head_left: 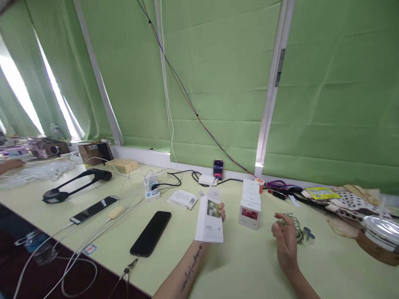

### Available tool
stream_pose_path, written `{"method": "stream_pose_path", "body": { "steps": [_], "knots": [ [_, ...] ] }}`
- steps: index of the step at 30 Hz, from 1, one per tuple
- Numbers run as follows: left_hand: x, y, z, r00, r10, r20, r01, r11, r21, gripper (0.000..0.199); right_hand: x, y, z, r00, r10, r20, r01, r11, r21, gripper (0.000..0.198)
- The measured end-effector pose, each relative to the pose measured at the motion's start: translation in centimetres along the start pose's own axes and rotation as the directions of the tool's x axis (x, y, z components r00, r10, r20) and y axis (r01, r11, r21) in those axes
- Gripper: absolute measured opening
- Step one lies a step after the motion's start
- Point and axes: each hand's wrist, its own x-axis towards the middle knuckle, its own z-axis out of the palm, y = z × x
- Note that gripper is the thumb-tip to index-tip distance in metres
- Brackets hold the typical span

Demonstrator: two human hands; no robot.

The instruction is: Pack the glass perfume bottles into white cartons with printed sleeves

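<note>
My left hand (222, 211) is closed on a white paper carton (210, 224) with a flower picture on its front and its top flap standing up. Most of that hand is hidden behind the carton. My right hand (285, 243) is raised over the table with its fingers curled together; whatever they may hold is too small to make out. Just behind it sits a roll of greenish clear stickers or tape (295, 228), partly covered by the hand, with grey-blue round pieces (308, 233) alongside. Between my hands stands a row of white boxes (249, 214), the front one showing a red picture.
Left of the carton lie a black phone (151, 233), a flat white box (182, 199), a charger block (151, 189) with cables, and another phone (93, 209). A lidded cup (378, 241) and spotted cloth (355, 203) are at right. Another person's hand (12, 165) shows far left.
</note>
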Motion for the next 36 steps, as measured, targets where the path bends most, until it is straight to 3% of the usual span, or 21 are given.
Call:
{"method": "stream_pose_path", "body": {
  "steps": [3,8,12,15,18,21,23,25,29,36],
  "knots": [
    [-0.5,0.0,-0.1,0.999,-0.041,0.013,0.041,0.999,-0.002,0.023,-0.9,0.4,0.5,0.994,0.05,0.1,-0.05,0.999,-0.005,0.027],
    [-1.0,-0.6,-0.1,1.0,-0.016,0.01,0.016,1.0,0.017,0.015,-1.9,0.3,0.9,0.981,0.001,0.195,0.005,1.0,-0.031,0.027],
    [-0.7,-0.5,-0.1,0.99,0.139,-0.028,-0.12,0.927,0.354,0.022,-2.1,0.0,1.0,0.979,-0.025,0.202,0.042,0.996,-0.079,0.025],
    [-0.5,-0.7,0.2,0.983,0.18,-0.016,-0.152,0.871,0.468,0.03,-1.5,0.1,0.7,0.989,-0.051,0.137,0.074,0.983,-0.168,0.024],
    [-0.5,-1.5,0.9,0.979,0.201,0.012,-0.179,0.838,0.515,0.041,0.3,0.4,-0.6,0.992,-0.127,-0.016,0.117,0.949,-0.294,0.024],
    [-0.9,-2.8,1.2,0.976,0.21,0.063,-0.204,0.758,0.62,0.046,2.8,0.8,-3.4,0.96,-0.165,-0.226,0.062,0.913,-0.402,0.029],
    [-1.1,-3.8,1.2,0.968,0.23,0.102,-0.231,0.657,0.718,0.038,4.2,1.1,-5.9,0.944,-0.167,-0.284,0.018,0.886,-0.463,0.032],
    [-1.1,-4.7,1.1,0.958,0.261,0.119,-0.252,0.57,0.782,0.031,5.0,1.6,-8.4,0.967,-0.131,-0.217,-0.001,0.854,-0.52,0.03],
    [-0.8,-5.7,0.7,0.952,0.287,0.107,-0.251,0.529,0.81,0.025,5.0,3.3,-11.6,0.998,-0.011,0.058,0.042,0.817,-0.574,0.027],
    [-0.8,-5.4,0.6,0.933,0.328,0.15,-0.289,0.43,0.855,0.037,4.3,5.3,-12.0,0.981,0.052,0.186,0.078,0.775,-0.627,0.03]
  ]
}}
